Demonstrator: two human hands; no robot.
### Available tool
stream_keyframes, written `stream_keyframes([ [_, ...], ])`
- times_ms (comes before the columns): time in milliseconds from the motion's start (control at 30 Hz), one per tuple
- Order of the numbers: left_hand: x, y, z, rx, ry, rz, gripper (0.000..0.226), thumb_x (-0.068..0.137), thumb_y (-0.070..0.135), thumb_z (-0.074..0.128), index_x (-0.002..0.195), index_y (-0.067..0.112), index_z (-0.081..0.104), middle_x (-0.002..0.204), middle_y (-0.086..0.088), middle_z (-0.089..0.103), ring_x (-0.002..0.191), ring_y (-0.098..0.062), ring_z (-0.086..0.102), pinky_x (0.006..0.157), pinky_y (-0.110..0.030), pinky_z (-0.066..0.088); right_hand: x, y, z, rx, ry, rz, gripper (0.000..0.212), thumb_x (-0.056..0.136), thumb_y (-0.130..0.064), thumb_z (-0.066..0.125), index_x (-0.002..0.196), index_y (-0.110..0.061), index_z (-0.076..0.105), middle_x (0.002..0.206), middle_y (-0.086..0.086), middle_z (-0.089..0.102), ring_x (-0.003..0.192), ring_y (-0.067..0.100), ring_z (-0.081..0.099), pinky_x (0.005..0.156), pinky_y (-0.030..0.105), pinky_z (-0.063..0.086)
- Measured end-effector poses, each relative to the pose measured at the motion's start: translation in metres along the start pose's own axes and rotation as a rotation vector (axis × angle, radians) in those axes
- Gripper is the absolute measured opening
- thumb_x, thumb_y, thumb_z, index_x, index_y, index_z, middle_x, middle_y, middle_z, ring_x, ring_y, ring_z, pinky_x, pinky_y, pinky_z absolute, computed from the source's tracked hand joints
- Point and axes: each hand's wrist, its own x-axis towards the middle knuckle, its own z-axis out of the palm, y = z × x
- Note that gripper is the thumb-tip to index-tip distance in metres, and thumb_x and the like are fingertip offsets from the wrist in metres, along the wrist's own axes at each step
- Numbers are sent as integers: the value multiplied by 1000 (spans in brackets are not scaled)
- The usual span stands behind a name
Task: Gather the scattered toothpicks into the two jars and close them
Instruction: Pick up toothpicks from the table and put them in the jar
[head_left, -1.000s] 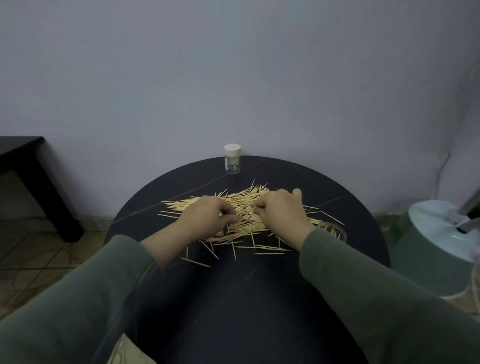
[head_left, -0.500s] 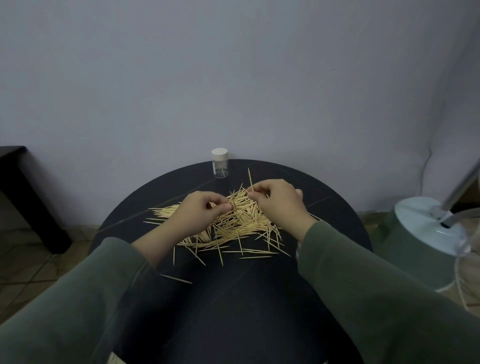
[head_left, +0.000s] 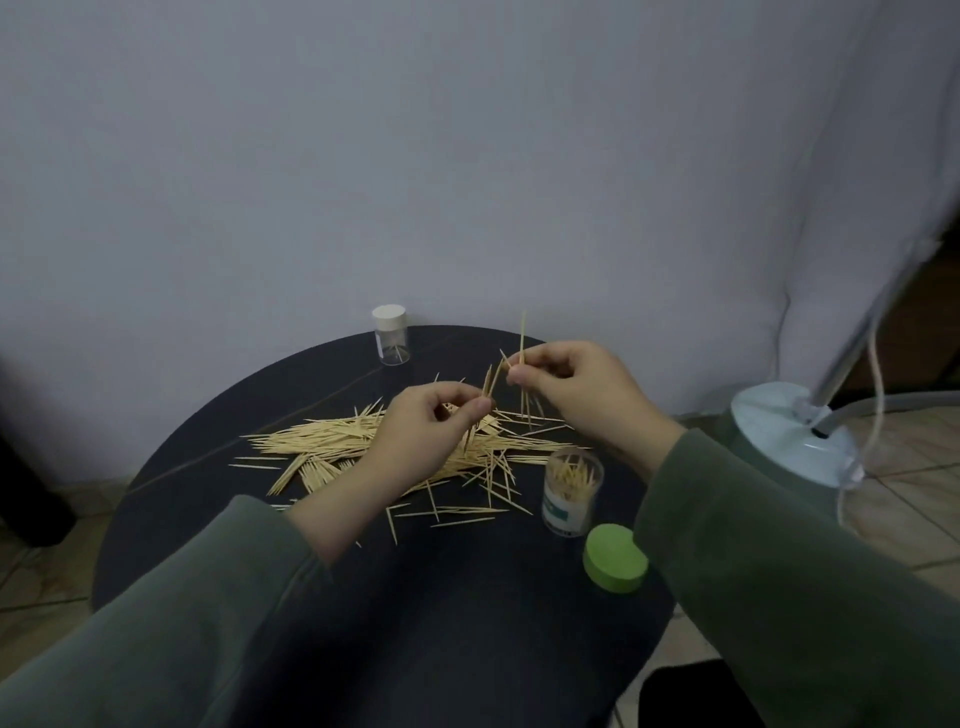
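Pale wooden toothpicks (head_left: 363, 447) lie scattered across the middle of the dark round desk (head_left: 415, 597). Above that pile, the left hand (head_left: 426, 431) pinches a few toothpicks, and the right hand (head_left: 582, 395) pinches several upright. Right of the pile stands an open jar (head_left: 571, 493) partly filled, its green lid (head_left: 615, 558) just nearer. Beyond the pile stands a white-capped jar (head_left: 391, 335).
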Motion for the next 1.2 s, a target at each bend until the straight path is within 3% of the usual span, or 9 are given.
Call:
stream_keyframes([
  [133,0,10,14,-162,39,-26,9,91,30,63,94,30,72,88,10,70,77,-1,61,69,-20,47,-9,8,-12,96,17,26,10,90,-23,66,90,-32,69,89,-5,72,83,6,63,72,18,49],
  [267,-5,30,35,-460,35,-38,17,93,19,60,104,15,72,78,11,69,54,10,54,52,-4,39,-19,18,-23,176,4,63,12,89,-19,66,88,-31,69,85,-12,73,85,-4,65,78,13,49],
  [400,-13,34,55,-529,-13,-36,14,92,15,61,99,18,72,85,9,74,79,4,66,66,-9,48,-30,32,-31,212,-3,120,13,88,-15,67,89,-27,70,85,-10,73,82,-5,66,72,9,50],
  [533,-19,26,63,-515,-59,-44,16,90,16,64,102,14,74,96,3,75,97,-9,68,82,-19,53,-40,45,-34,250,-27,194,12,87,-14,67,92,-24,72,88,-8,75,88,0,68,71,8,49],
  [733,-18,20,62,-433,-80,-30,12,86,16,68,96,17,76,92,5,71,83,4,62,71,-11,48,-50,55,-33,260,-28,260,13,85,-19,70,96,-23,75,91,-10,75,86,-9,65,66,3,44],
  [867,-18,18,60,-353,-126,28,10,83,11,72,88,18,76,90,3,69,79,7,61,68,-8,45,-52,60,-35,163,-95,276,16,84,-21,72,99,-26,76,97,-10,74,100,2,65,87,19,49],
  [933,-17,16,58,-311,-164,56,13,82,10,72,89,21,75,90,6,69,79,9,60,69,-6,44,-52,60,-38,125,-140,275,18,84,-21,72,100,-28,75,100,-11,73,101,2,64,89,22,50],
  [1067,-17,18,52,-199,-189,101,19,83,18,72,102,20,74,98,8,68,84,14,57,70,-3,41,-50,57,-45,61,-159,253,25,80,-24,75,103,-32,71,100,-14,71,94,-4,62,76,11,47],
  [1200,-16,16,48,22,-119,241,32,87,33,66,118,25,66,110,15,64,91,18,49,73,-2,36,-46,55,-54,-95,-228,229,42,76,-34,78,115,-36,62,104,-13,66,66,-11,56,59,7,41],
])
